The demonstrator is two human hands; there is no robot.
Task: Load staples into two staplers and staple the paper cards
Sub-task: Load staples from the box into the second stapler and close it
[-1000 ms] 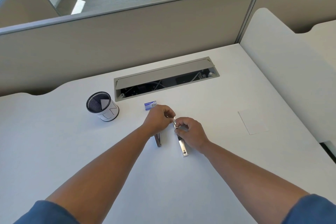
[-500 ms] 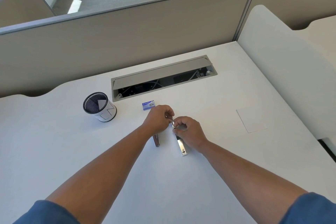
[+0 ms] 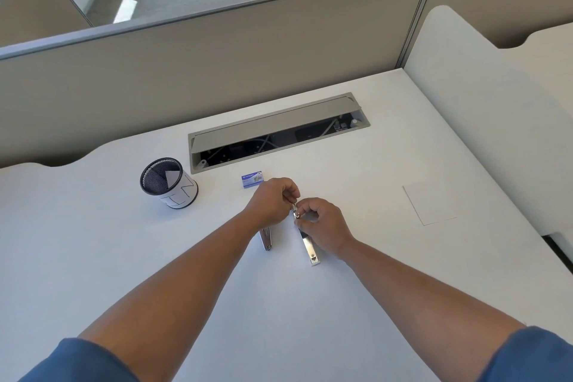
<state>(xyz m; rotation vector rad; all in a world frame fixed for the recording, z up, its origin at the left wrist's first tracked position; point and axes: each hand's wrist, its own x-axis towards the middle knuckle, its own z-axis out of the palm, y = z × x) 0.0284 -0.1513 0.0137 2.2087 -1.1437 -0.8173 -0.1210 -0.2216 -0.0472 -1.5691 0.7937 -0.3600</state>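
Step in hand, by judgement: loading staples into right-hand stapler, lying on desk. Left hand and right hand, fingers curled, pinching small metal part at stapler's far end; staple strip too small to confirm. Second stapler just left, partly under left wrist. Staple box near; paper card well apart, right. Next: seat strip squarely, close magazine.

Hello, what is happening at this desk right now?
A person is working on two metal staplers on the white desk. Both hands meet at the far end of the right stapler: the left hand and the right hand pinch something small there, probably staples. The left stapler lies beside it. The staple box and a paper card wait nearby.
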